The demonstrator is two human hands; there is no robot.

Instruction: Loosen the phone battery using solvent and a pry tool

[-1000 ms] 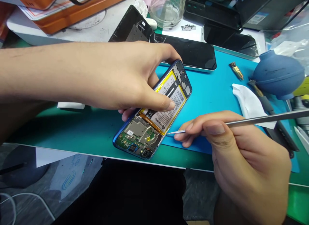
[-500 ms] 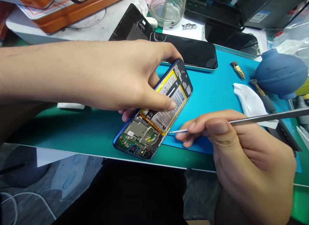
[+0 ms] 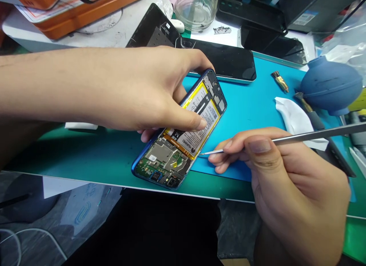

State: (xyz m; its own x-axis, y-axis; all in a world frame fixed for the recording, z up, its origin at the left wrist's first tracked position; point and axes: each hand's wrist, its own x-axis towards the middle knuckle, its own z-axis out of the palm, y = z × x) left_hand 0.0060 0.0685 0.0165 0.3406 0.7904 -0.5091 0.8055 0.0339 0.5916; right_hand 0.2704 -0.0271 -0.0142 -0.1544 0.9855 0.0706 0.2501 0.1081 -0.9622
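Note:
My left hand (image 3: 168, 90) grips an opened smartphone (image 3: 162, 155) by its edges, its thumb lying across the battery (image 3: 190, 138). The phone is tilted, with its battery, orange flex cable (image 3: 179, 146) and circuit board bared towards me. Between the thumb and fingers of my right hand (image 3: 283, 174) is a thin metal tool that looks like tweezers (image 3: 309, 137). Its fine tip is at the phone's long side edge, close to the battery's lower corner; I cannot tell whether it touches. The phone's far long edge is partly hidden by my left hand.
Behind the phone lies another phone (image 3: 236, 62), near a dark back cover (image 3: 156, 28) and a glass jar (image 3: 197, 10). On the right are a blue air blower (image 3: 331, 87), small brushes (image 3: 280, 82) and white tissue (image 3: 296, 115). A blue mat (image 3: 243, 102) covers part of the bench.
The whole view has shifted slightly. My left hand keeps its hold on the phone, and the tool's tip has moved slightly up along the phone's edge.

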